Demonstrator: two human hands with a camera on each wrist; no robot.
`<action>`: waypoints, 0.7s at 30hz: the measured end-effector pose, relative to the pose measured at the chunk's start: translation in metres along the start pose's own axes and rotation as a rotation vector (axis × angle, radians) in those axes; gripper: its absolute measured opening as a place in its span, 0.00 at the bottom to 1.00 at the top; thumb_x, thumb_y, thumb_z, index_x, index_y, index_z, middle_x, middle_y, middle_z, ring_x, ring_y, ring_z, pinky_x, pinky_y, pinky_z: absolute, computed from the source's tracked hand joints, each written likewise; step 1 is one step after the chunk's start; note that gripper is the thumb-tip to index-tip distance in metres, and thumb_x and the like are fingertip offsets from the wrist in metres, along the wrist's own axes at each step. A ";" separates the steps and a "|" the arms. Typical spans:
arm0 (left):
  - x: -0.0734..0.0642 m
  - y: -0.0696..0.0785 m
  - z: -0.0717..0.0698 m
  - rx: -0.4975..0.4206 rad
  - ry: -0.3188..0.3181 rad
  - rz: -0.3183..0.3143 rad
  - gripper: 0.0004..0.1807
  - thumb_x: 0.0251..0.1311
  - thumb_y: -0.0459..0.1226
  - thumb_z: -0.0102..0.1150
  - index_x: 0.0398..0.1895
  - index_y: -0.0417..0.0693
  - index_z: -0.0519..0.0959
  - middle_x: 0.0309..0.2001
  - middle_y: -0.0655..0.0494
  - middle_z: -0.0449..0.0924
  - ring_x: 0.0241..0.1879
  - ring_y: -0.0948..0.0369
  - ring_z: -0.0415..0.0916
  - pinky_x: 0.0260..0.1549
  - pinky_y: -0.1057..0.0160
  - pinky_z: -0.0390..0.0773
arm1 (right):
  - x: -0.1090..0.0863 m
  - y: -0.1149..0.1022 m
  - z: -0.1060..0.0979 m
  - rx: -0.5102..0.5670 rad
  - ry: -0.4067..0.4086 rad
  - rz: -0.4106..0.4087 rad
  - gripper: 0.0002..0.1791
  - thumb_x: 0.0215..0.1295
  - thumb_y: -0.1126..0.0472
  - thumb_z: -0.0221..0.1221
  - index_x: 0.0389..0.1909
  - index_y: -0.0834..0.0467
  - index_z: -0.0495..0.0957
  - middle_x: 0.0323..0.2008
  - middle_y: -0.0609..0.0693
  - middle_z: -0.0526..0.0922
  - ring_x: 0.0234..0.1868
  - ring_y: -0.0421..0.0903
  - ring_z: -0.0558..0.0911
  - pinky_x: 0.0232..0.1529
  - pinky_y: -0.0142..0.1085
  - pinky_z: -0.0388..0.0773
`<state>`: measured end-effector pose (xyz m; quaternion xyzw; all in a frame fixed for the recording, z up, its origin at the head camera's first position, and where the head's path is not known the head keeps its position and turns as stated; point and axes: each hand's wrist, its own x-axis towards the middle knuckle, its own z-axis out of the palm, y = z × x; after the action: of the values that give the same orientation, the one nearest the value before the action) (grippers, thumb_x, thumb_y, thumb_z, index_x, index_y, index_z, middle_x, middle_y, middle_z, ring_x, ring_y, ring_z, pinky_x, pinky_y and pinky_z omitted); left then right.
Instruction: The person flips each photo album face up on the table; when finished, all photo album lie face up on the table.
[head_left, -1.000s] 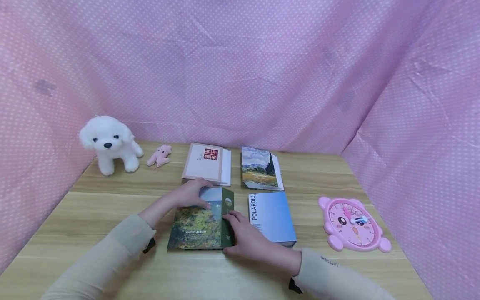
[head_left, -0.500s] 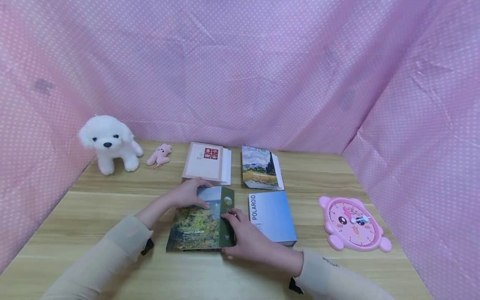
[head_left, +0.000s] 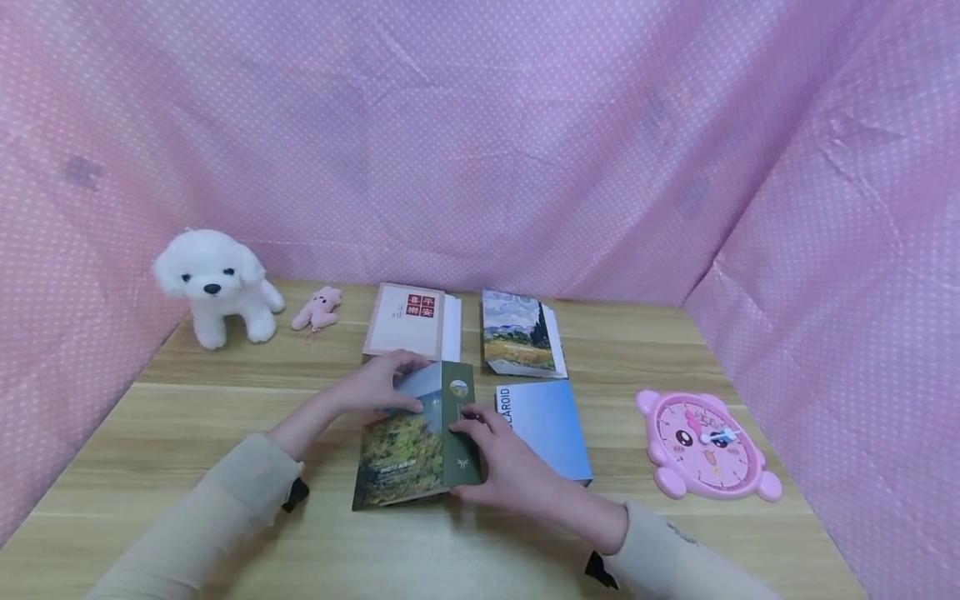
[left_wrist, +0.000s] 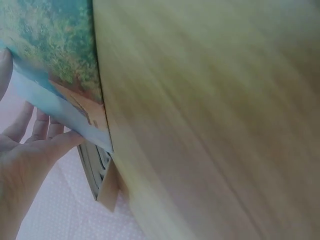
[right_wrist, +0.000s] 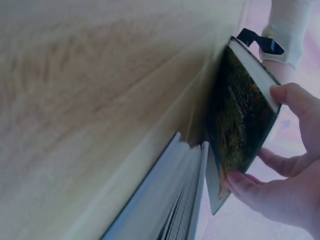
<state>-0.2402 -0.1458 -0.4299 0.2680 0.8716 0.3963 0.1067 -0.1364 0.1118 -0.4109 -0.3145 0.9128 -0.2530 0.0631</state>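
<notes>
A photo album [head_left: 405,442] with a painted garden cover and a dark green strip [head_left: 459,425] down its right side is between both hands. It tilts, its right side raised off the table. My left hand [head_left: 378,385] grips the far edge, thumb on the cover; the left wrist view shows that hand [left_wrist: 25,160] at the album's [left_wrist: 55,40] edge. At the right side my right hand [head_left: 510,462] holds the album by its edges. In the right wrist view, this hand's [right_wrist: 290,170] fingers and thumb spread along the raised album [right_wrist: 240,115]. The underside is hidden.
Close on the right lies a blue Polaroid album [head_left: 551,429]. Behind are a white album with red characters [head_left: 408,321] and a landscape-covered album [head_left: 517,333]. A plush dog [head_left: 213,283], small pink toy [head_left: 318,308] and pink clock [head_left: 707,446] stand or lie farther out.
The album has shifted slightly right, and its right side has risen into a steeper tilt. Both hands have kept their hold, the right moving a little right with it.
</notes>
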 end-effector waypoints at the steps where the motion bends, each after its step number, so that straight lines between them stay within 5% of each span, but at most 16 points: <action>1: 0.001 0.000 0.000 -0.004 0.003 0.005 0.41 0.46 0.48 0.72 0.62 0.40 0.68 0.58 0.46 0.73 0.56 0.51 0.71 0.58 0.48 0.71 | 0.000 0.000 -0.001 -0.001 0.007 -0.011 0.40 0.47 0.44 0.70 0.62 0.50 0.67 0.67 0.51 0.58 0.61 0.47 0.67 0.53 0.36 0.77; 14: 0.003 0.009 0.000 -0.037 0.035 -0.031 0.42 0.48 0.52 0.69 0.64 0.42 0.66 0.59 0.45 0.71 0.59 0.48 0.68 0.57 0.47 0.72 | -0.003 0.000 -0.014 0.018 0.149 -0.149 0.35 0.47 0.48 0.71 0.57 0.50 0.71 0.65 0.48 0.61 0.62 0.47 0.67 0.49 0.34 0.79; 21: 0.006 0.019 -0.004 -0.135 0.042 -0.012 0.40 0.47 0.47 0.71 0.63 0.41 0.67 0.59 0.43 0.70 0.57 0.47 0.69 0.55 0.48 0.74 | -0.003 -0.002 -0.018 0.051 0.204 -0.222 0.36 0.46 0.49 0.73 0.57 0.51 0.71 0.67 0.50 0.60 0.63 0.49 0.67 0.49 0.37 0.80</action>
<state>-0.2400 -0.1349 -0.4128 0.2467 0.8466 0.4589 0.1085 -0.1379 0.1200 -0.3944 -0.3843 0.8674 -0.3120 -0.0505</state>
